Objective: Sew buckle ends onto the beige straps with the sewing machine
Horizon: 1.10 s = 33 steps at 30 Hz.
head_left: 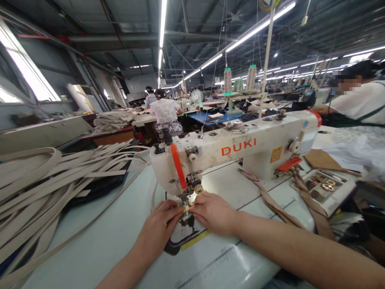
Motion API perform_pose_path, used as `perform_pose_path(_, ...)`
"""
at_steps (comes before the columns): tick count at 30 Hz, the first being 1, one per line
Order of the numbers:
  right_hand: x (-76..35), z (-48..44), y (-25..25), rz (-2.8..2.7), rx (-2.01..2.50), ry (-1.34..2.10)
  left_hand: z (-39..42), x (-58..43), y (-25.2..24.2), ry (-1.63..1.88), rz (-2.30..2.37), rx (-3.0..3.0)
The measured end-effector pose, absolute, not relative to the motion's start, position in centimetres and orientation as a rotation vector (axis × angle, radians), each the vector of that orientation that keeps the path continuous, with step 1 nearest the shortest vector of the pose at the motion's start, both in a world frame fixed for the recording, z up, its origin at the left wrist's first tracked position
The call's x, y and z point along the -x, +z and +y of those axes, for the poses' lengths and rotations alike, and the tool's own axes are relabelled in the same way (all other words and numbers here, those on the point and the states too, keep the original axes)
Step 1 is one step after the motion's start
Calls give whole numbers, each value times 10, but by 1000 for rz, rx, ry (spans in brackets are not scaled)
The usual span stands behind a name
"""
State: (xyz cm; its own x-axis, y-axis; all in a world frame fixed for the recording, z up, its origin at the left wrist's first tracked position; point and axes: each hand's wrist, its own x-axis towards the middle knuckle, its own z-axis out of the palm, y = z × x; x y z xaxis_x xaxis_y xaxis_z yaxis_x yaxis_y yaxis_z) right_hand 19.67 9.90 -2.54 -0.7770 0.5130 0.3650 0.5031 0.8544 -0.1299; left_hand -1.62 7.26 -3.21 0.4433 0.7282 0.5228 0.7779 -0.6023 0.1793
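In the lower centre of the frame, the left hand (162, 220) and the right hand (215, 212) both pinch a small pale piece (187, 209) between the fingertips, just below the head of the sewing machine (210, 152). The step in hand seems to be placing this piece for stitching; the next move, I judge, calls for straight alignment and careful fingertips near the stitching parts

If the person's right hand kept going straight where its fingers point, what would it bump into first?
The right hand would probably meet the small pale piece first, then the left hand just across from it. Depth is hard to judge here.
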Motion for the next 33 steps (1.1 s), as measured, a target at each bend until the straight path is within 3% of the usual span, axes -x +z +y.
perform_pose_path(33,-198,98,-20,-2651,761,74,79,17,-32,-866,-1444,2553)
